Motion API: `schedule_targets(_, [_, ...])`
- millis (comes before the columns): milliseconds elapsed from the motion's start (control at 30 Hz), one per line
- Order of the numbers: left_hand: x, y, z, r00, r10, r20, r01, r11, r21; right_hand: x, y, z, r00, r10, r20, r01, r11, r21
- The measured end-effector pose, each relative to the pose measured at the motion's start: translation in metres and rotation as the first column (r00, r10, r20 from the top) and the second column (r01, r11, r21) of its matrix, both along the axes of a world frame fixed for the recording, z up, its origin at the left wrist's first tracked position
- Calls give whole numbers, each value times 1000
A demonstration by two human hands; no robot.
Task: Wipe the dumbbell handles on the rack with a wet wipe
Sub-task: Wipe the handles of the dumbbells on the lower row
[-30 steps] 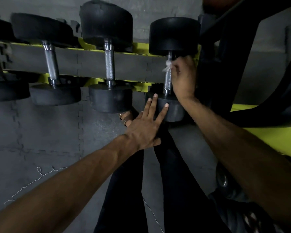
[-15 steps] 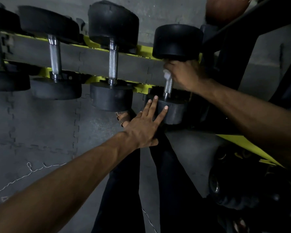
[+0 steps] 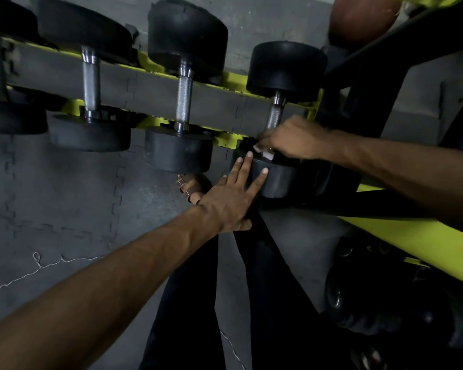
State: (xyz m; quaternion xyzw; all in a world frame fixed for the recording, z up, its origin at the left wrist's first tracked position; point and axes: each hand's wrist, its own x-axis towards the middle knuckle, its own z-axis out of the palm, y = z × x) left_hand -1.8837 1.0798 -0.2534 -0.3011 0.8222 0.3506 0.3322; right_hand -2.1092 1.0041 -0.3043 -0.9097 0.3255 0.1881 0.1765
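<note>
Several black dumbbells with steel handles lie across a yellow rack [image 3: 229, 78]. On the rightmost dumbbell [image 3: 286, 68], my right hand [image 3: 292, 140] grips the low end of the knurled handle [image 3: 275, 116] with a white wet wipe [image 3: 265, 153] bunched under the fingers. My left hand [image 3: 230, 201] rests flat with straight fingers on that dumbbell's near black head [image 3: 275, 177]. The upper part of the handle is bare steel above my right hand.
Three more dumbbells sit to the left, the nearest [image 3: 183, 102] one handle-width away. A black and yellow frame [image 3: 412, 231] crosses at the right. Grey foam floor tiles [image 3: 51, 196] lie below, with a thin white cord [image 3: 38, 268]. My dark trouser legs [image 3: 193, 303] stand underneath.
My right hand has slid with the wipe from the top of the handle down to its lower end. My left hand has stayed on the dumbbell head.
</note>
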Motion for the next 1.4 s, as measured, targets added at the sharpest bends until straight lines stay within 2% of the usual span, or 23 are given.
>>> schedule_targets(67, [0,-1,3,1000,-7,12,7,1000,-1,-10,-8,-16,995,-100,-6,99,988,-116])
schedule_targets(167, [0,-1,4,1000,-9,10,9,1000,-2,-3,9,-25,949,-305,75,308,951,-34])
schedule_targets(300, [1,-1,1,999,-30,14,30,1000,0,0,27,-25,959,-233,160,225,972,66])
schedule_targets(333, [1,-1,0,999,-36,12,36,999,3,-1,18,-21,952,-260,160,253,965,63])
schedule_targets(367, [2,-1,-2,999,-40,6,40,999,2,-1,7,-21,917,-365,160,360,931,61])
schedule_targets(467, [3,-3,-4,999,-47,-1,47,999,0,1,-5,-29,644,-741,190,730,669,139])
schedule_targets(533, [2,-4,-1,999,-52,-1,52,999,4,15,17,-29,507,-836,210,819,543,186])
schedule_targets(567, [1,-5,-1,998,-57,-1,57,998,5,24,29,-26,410,-883,228,862,457,220])
schedule_targets(633, [1,-5,0,998,-60,5,60,998,14,35,43,-19,144,-953,269,944,213,251])
schedule_targets(700, [1,-5,1,998,-61,5,61,998,2,37,36,-29,-97,-947,306,970,-21,244])
schedule_targets(733, [1,-4,1,998,-65,4,65,998,-7,36,27,-34,-267,-920,288,936,-176,305])
schedule_targets(800, [0,-2,1,998,-65,6,65,998,-19,33,7,-50,-607,-782,140,710,-455,538])
schedule_targets(833, [0,-1,0,998,-66,6,66,998,-23,29,-1,-57,-722,-692,-4,519,-545,659])
schedule_targets(867, [1,0,-1,998,-69,7,69,997,-29,28,-7,-59,-768,-613,-186,292,-593,750])
schedule_targets(933, [2,4,-5,998,-66,4,66,997,-44,26,-14,-58,-734,-524,-432,-54,-589,806])
schedule_targets(1000, [3,6,-9,998,-68,-2,68,996,-50,25,-15,-62,-708,-480,-517,-261,-503,824])
schedule_targets(1100, [2,5,-10,997,-81,7,81,996,-46,27,-13,-65,-737,-458,-497,-271,-474,838])
schedule_targets(1200, [1,2,-7,996,-86,18,87,996,-28,35,-10,-64,-865,-316,-389,-191,-510,839])
schedule_targets(1267, [0,1,-6,996,-82,20,82,996,-17,39,-5,-65,-924,-302,-235,-45,-525,850])
schedule_targets(1300, [0,1,-6,997,-79,20,79,997,-14,40,-1,-68,-936,-340,-95,100,-514,852])
schedule_targets(1333, [0,1,-6,997,-75,21,76,997,-11,42,4,-65,-899,-430,86,314,-496,810])
schedule_targets(1367, [0,1,-7,997,-75,20,75,997,-12,43,10,-66,-792,-554,258,549,-459,699])
schedule_targets(1400, [0,2,-7,997,-75,18,75,997,-15,43,18,-65,-614,-680,400,757,-364,543])
